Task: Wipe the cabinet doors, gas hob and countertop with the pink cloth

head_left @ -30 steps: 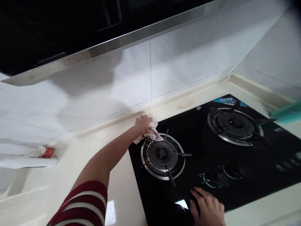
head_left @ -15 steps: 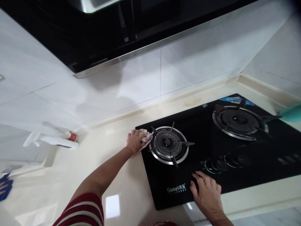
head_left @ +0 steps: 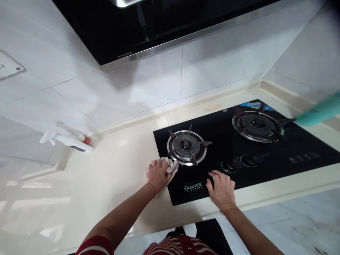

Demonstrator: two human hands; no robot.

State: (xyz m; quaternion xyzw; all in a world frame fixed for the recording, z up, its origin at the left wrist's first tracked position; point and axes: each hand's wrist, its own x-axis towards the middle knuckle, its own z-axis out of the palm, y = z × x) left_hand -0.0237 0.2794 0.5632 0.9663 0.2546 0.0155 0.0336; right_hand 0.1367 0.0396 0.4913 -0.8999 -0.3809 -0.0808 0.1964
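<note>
My left hand (head_left: pixel 157 174) is closed on a pale, crumpled cloth (head_left: pixel 173 168) and presses it against the left edge of the black glass gas stove (head_left: pixel 223 141), partly on the counter. Close to the cloth is the left burner (head_left: pixel 186 147), its metal pan support in place. My right hand (head_left: pixel 222 189) rests on the stove's front edge, fingers lightly bent, thumb apart, with nothing in it. The control knobs (head_left: pixel 243 162) lie just beyond its fingertips.
A white spray bottle (head_left: pixel 71 141) leans at the left wall beside a small red container (head_left: pixel 87 140). The range hood (head_left: pixel 159 24) hangs above. A green object (head_left: pixel 318 109) stands right of the right burner (head_left: pixel 258 125). The cream counter (head_left: pixel 117 166) surrounds the stove.
My left hand has slid the cloth along the stove's left edge toward me, from beside the burner to its front left. The right hand stays at the front edge. The view has shifted.
</note>
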